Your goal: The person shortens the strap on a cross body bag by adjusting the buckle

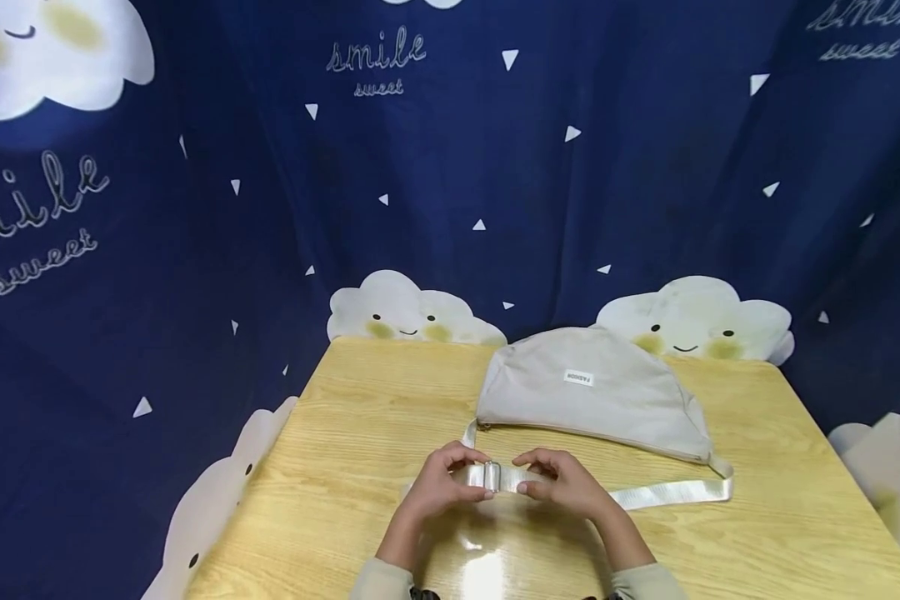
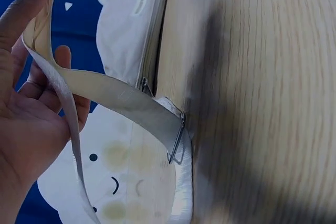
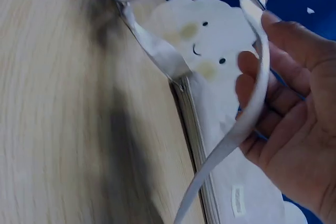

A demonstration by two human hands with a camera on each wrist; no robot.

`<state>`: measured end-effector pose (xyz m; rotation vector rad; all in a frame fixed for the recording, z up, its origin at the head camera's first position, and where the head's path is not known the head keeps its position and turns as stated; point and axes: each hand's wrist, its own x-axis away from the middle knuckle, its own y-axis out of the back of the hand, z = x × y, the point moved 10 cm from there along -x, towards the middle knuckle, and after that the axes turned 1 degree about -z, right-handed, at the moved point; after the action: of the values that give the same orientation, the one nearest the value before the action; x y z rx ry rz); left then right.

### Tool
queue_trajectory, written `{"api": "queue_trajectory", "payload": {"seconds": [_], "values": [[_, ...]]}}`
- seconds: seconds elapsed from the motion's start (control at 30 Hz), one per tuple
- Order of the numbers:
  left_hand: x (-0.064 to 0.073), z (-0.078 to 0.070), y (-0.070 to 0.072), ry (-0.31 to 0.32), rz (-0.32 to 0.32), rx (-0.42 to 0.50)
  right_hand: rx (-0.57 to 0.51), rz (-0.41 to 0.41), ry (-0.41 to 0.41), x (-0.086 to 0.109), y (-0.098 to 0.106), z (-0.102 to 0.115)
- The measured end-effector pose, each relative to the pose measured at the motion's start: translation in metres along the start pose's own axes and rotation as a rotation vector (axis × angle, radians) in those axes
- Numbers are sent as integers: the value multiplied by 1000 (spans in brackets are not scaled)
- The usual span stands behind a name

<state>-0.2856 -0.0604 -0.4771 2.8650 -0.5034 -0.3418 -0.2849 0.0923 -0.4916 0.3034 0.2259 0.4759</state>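
A pale beige bag (image 1: pixel 592 396) with a small "FASHION" label lies on the wooden table. Its light, shiny strap (image 1: pixel 512 479) runs up to both hands, which face each other in front of the bag. My left hand (image 1: pixel 442 482) pinches the strap by its edges, thumb below and index finger above, just left of the metal slider buckle (image 1: pixel 492 477). On the other side of the buckle, my right hand (image 1: pixel 566 485) grips the strap between thumb and index finger. A metal ring (image 2: pixel 178 139) joins strap parts in the left wrist view. The other fingers curve loosely behind the strap.
The wooden table (image 1: pixel 360 417) reaches back to a dark blue curtain (image 1: pixel 435 167) printed with clouds and triangles. A loose length of strap (image 1: pixel 675 493) trails across the table to the bag's right corner. A zipper pull (image 2: pixel 145 85) hangs at the bag's edge.
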Motion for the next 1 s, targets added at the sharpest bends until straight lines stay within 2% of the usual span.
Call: {"api": "queue_trajectory", "payload": {"seconds": [0.13, 0.23, 0.37, 0.57, 0.8, 0.9, 1.0], "values": [[-2, 18, 2, 24, -8, 23, -8, 49, -18, 5, 6, -11], [-3, 33, 3, 65, -13, 51, -2, 29, -36, 9, 13, -16], [-4, 39, 2, 94, -10, 82, 13, -3, -54, 11, 17, -22], [-4, 36, -1, 104, 1, 99, 23, -32, -55, 12, 15, -28], [2, 11, 1, 82, 8, 115, -50, -99, 2, 12, 15, -22], [2, 11, 0, 68, 11, 137, -73, -122, 11, 11, 16, -23], [-1, 21, -2, 68, 8, 152, -96, -137, 21, 11, 17, -25]]}}
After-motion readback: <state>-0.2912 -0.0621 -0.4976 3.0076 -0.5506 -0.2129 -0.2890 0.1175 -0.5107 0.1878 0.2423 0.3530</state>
